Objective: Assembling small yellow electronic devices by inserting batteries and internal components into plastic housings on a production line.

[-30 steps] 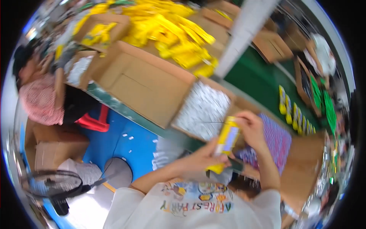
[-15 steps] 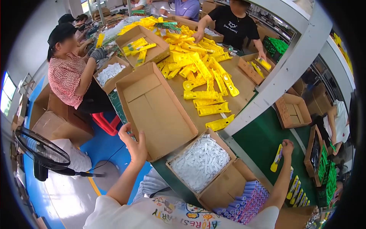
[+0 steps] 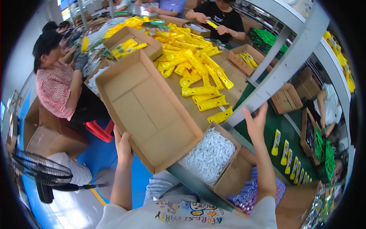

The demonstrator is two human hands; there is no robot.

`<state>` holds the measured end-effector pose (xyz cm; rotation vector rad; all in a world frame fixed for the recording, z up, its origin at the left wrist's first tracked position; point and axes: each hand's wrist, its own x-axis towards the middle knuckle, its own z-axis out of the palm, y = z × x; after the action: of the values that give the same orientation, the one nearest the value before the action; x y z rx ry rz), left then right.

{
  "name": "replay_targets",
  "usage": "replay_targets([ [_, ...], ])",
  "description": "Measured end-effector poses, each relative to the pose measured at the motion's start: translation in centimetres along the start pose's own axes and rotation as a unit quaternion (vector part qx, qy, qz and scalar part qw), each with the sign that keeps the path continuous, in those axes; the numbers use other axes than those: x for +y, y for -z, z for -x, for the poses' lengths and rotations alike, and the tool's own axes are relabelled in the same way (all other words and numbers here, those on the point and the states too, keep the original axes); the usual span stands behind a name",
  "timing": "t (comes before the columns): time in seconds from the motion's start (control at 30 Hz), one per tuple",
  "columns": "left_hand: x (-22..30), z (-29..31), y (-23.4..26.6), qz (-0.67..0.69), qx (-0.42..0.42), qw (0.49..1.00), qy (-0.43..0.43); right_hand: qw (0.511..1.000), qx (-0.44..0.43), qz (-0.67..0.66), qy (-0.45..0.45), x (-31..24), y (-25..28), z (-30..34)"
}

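Note:
My left hand (image 3: 124, 145) grips the near left side of a shallow cardboard box (image 3: 149, 110), fingers wrapped on its wall. The box is tilted and its bare brown bottom shows. Over the table edge by the pale post, my right hand (image 3: 256, 122) is raised with fingers spread and nothing in it. Beneath the right forearm, a cardboard box holds purple-blue tubes (image 3: 248, 191), partly hidden by the arm. A box of small white pieces (image 3: 209, 155) stands between my hands. Several yellow-ended pieces (image 3: 284, 152) lie in a row on the green surface to the right.
A heap of yellow plastic shells (image 3: 187, 57) covers the far table, with a few shells (image 3: 211, 103) lined up nearer. The slanted white post (image 3: 278, 68) rises at right. A black fan (image 3: 44, 168) stands at left. Other people work around the table.
My left hand has closed on the box side, and the box has shifted nearer and left. My right hand has left the yellow-ended piece on the green surface and moved up and left, opening.

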<state>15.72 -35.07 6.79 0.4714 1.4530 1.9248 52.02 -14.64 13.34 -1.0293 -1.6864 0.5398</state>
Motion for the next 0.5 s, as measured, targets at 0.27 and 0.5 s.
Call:
replay_targets([
  [0.27,2.8,-11.8,-13.7,-0.027,-0.238,0.968,0.068,0.985,0.157,-0.071,0.018,2.5,-4.8,-1.8],
  [0.5,-0.1,-21.2,-17.2,-0.213,-0.159,0.918,-0.295,0.977,0.178,-0.080,0.084,5.1,-3.9,-1.0],
])
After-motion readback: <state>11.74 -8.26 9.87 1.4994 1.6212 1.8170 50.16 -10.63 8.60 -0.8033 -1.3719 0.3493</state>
